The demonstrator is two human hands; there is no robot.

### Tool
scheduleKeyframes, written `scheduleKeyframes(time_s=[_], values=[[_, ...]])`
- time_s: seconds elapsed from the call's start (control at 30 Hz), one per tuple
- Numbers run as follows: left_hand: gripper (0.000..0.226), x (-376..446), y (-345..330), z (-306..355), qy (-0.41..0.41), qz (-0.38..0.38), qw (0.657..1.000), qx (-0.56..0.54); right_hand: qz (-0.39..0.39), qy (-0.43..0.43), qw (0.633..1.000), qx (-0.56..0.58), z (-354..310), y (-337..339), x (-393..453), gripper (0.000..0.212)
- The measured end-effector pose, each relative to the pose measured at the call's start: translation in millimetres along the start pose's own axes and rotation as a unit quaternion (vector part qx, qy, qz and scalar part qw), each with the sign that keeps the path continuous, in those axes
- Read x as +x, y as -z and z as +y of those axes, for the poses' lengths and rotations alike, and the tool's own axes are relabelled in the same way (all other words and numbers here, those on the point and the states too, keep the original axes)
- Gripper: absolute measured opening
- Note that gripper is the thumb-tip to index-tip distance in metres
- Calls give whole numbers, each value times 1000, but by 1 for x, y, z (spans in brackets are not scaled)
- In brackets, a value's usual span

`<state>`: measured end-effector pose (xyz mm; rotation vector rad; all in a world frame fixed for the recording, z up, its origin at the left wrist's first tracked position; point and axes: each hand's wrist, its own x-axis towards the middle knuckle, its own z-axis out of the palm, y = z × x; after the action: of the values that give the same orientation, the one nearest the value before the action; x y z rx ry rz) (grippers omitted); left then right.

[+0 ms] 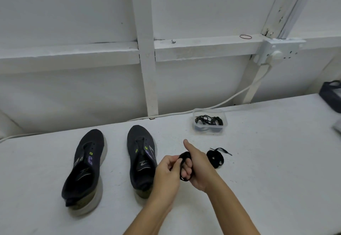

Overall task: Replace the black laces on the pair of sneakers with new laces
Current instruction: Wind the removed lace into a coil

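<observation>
Both hands wind a black lace; sneaker logos unreadable.

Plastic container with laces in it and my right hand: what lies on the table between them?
Head view: only bare white table between the plastic container and the right hand. The coiled black lace lies off to that hand's right.

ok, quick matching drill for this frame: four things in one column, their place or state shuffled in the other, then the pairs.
Things:
1. left sneaker
2. coiled lace
3. clear tub
4. lace bundle

Places or states:
A. gripped in the right hand
B. holds tangled black laces
C. loose on the table, right of the hands
D. unlaced, far left

Pairs: 1-D, 2-C, 3-B, 4-A
</observation>
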<state>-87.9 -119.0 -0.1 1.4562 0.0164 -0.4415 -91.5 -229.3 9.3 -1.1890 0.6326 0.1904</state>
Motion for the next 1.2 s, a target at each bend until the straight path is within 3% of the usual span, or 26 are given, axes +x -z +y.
scheduleKeyframes(time_s=[0.13,0.4,0.6,0.73,0.83,0.97,1.1,1.2], values=[[15,-1,-6,-12,-5,11,999,33,44,-5,998,-49,10,3,7,74],[11,-1,-13,-25,-76,-4,989,126,97,0,994,43,18,13,11,59],[14,18,-13,-36,-5,-24,994,110,129,12,992,4,31,25,24,69],[26,19,-13,-44,-7,-60,991,120,122,7,992,-29,32,32,34,70],[28,26,-18,-42,-1,-22,993,113,141,28,987,-76,26,34,36,64],[23,43,-25,-38,68,15,997,26,176,88,970,-146,28,41,36,62],[19,56,-32,-41,55,45,996,62,201,143,949,-197,30,47,37,48],[18,59,-38,-39,35,70,991,110,167,151,943,-246,33,54,38,53]])
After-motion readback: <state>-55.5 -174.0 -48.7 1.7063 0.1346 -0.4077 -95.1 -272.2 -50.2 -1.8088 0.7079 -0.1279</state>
